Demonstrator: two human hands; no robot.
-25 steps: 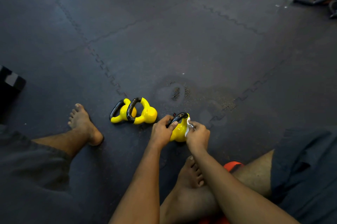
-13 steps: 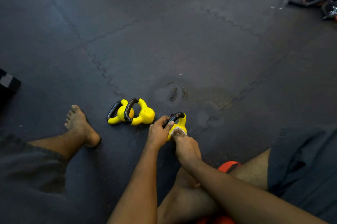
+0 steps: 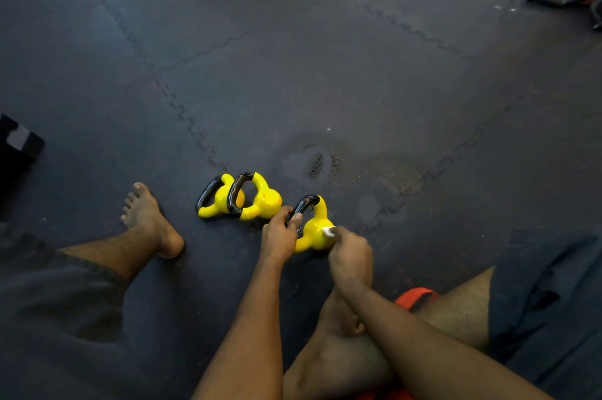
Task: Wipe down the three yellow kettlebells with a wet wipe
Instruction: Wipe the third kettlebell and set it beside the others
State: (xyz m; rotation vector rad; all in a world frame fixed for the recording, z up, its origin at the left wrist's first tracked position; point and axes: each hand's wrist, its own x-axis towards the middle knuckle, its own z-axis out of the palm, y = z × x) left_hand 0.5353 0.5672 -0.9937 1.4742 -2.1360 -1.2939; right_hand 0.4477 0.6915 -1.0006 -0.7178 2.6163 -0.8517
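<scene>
- Steadying the nearest glossy yellow kettlebell (image 3: 314, 232) by its black handle, left hand (image 3: 280, 236) fingers wrapped round it.
- Rubbing its body, right hand (image 3: 351, 258) fingers pinching a white wet wipe (image 3: 328, 231).
- Leaving two matching yellow kettlebells (image 3: 241, 197) lying untouched; whether already wiped, impossible to tell.

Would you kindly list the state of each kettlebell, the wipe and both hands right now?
Right kettlebell: tilted, held, being wiped.
Middle kettlebell: lying on floor, untouched.
Left kettlebell: lying on floor, untouched.
Wet wipe: bunched, pressed on the right kettlebell.
Left hand: gripping black handle.
Right hand: closed on wipe.
</scene>
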